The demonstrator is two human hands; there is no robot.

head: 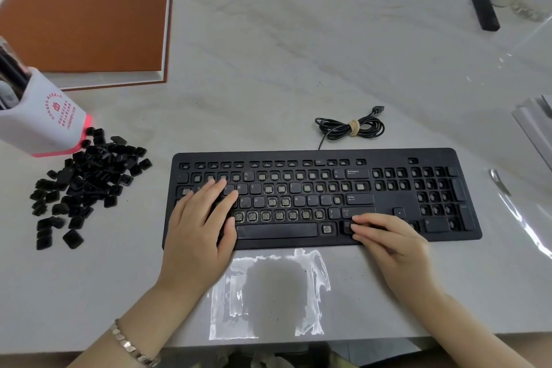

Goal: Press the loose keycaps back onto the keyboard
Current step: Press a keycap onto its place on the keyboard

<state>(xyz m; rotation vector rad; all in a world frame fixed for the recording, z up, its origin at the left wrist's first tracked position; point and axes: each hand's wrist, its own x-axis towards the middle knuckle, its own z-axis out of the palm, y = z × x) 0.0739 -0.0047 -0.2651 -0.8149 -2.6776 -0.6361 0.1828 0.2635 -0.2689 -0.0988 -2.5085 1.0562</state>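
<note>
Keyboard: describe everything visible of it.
The keyboard is a black, full-size, plastic-looking board with number pad, lying flat on the pale table. Most keys are missing, their sockets bare; a few caps sit in place, such as Backspace, Enter, the space bar and some letters. Its black cable leaves the far edge and lies coiled and tied behind it. The left hand rests flat on its left side; the right hand touches the bottom row with its fingertips.

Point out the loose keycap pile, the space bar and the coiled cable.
loose keycap pile (89,176), head view, heap's middle
space bar (276,231), head view, its centre
coiled cable (363,126), head view, bundled strands
</note>
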